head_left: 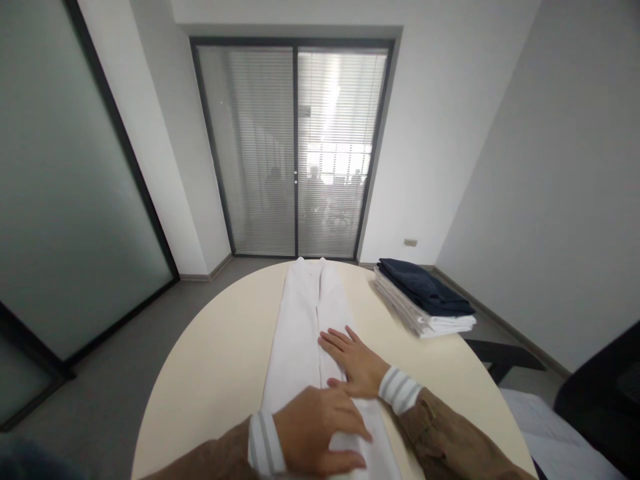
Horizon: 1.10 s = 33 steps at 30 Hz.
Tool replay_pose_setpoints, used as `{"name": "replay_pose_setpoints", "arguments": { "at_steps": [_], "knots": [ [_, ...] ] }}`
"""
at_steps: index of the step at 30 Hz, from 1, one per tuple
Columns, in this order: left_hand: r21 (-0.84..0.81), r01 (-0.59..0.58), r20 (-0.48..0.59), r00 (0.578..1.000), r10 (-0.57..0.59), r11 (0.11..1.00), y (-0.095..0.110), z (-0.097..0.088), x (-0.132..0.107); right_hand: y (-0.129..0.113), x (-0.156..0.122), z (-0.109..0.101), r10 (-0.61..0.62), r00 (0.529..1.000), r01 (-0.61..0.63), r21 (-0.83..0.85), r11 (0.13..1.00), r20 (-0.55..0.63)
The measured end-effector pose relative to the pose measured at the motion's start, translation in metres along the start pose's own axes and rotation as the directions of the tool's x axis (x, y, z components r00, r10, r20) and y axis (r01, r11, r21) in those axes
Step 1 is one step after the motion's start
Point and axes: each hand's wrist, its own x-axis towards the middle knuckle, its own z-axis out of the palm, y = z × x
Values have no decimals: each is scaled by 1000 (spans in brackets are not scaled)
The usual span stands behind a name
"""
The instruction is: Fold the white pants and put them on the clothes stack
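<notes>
Sleeves [445, 433], brown w/ stripy cuffs [267, 442], show at the bottom as I look thru the head cam; the L hand [317, 427] is nearest me, unclenched, fingers a bit bent and loose over the near part of a long white cloth [293, 353]; I can't tell if it presses down; the R hand [357, 363] is a bit farther off, flat and loose, fingers apart, on the R side of the cloth; the cloth lies longways on a round cream table [210, 373], w/ a line down its middle and 2 round tips at the far edge; off R is a black chair [610, 387] w/ pale cloth [550, 427] on it; near the table's far R edge sits a stack of white cloths [447, 325], dark blue cloth [425, 287] on top; L side, a cloudy glass panel [75, 173]; farthest back, a glass door [296, 220] w/ blinds [260, 133].
</notes>
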Motion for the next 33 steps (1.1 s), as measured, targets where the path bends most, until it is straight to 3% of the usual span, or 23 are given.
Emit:
{"name": "replay_pose_setpoints", "arguments": {
  "at_steps": [3, 7, 9, 12, 17, 22, 26, 30, 33],
  "knots": [
    [128, 278, -38, 961, -276, 952, -4, -11, 0, 1, -4, 2, -39, 999, 39, 0, 999, 17],
    [223, 412, 80, 896, -438, 884, -12, -2, -1, 0, -12, 4, -28, 999, 29, 37, 999, -34],
    [219, 416, 122, 886, -448, 882, -11, 1, -4, -2, -15, 2, -29, 997, 34, 74, 997, -75],
    [191, 360, 134, 912, -388, 913, -4, -3, -10, -2, -16, -2, 7, 986, 19, 157, 987, -168],
    [268, 260, 25, 961, -276, 928, 3, -21, -4, 6, -9, -4, 216, 919, -173, 154, 973, -331],
    [378, 198, 43, 972, -231, 904, -21, -34, 24, 22, 0, -4, 215, 931, -189, 114, 975, -295],
    [370, 256, -75, 966, -247, 893, -46, -20, 27, 40, 10, -3, 257, 908, -193, 213, 958, -330],
    [302, 315, -16, 945, -326, 900, -58, -4, 19, 59, 24, -3, 301, 902, -268, 146, 952, -310],
    [275, 325, -5, 942, -337, 905, -59, -3, 17, 73, 40, -4, 385, 900, -372, 103, 923, -203]
  ]
}}
